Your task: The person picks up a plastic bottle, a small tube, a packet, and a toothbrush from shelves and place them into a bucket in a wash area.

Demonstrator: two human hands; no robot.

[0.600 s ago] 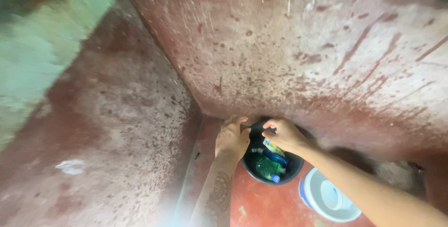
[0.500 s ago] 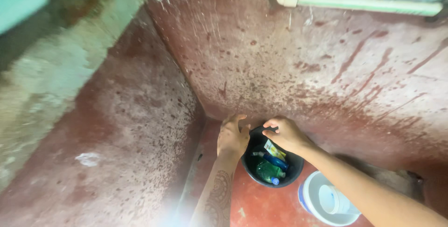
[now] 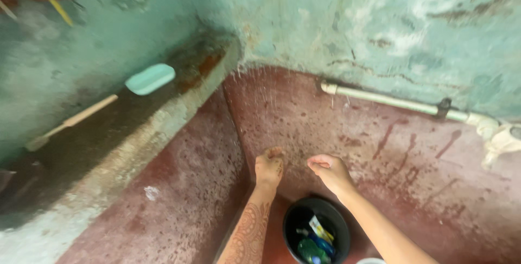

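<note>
The walls point(image 3: 380, 20) fill most of the view: pale green plaster above, a stained dark-red band below, meeting in a corner just beyond the fingertips. A pale pipe point(image 3: 391, 100) runs along the right wall, above and to the right of the fingers. On the ledge point(image 3: 108, 134) far to the left of them lie a light-green soap dish point(image 3: 150, 78) and a wooden stick point(image 3: 70, 123).

Below both hands, toward the wrists, stands a round black bucket point(image 3: 317, 226), open mouth up, holding a green bottle point(image 3: 309, 250), a blue bottle and a yellow-white sachet point(image 3: 320, 228) that leans on a slant from lower left to upper right.

The left hand point(image 3: 269, 169), its forearm patterned with henna, is raised against the red wall with fingers curled together; whether it holds anything cannot be told. The right hand point(image 3: 331, 170) hovers just beside it, fingers bent inward, thumb and forefinger close, apparently holding nothing. The bucket lies nearer the right wrist, almost straight under it, clear of both sets of fingers.
</note>
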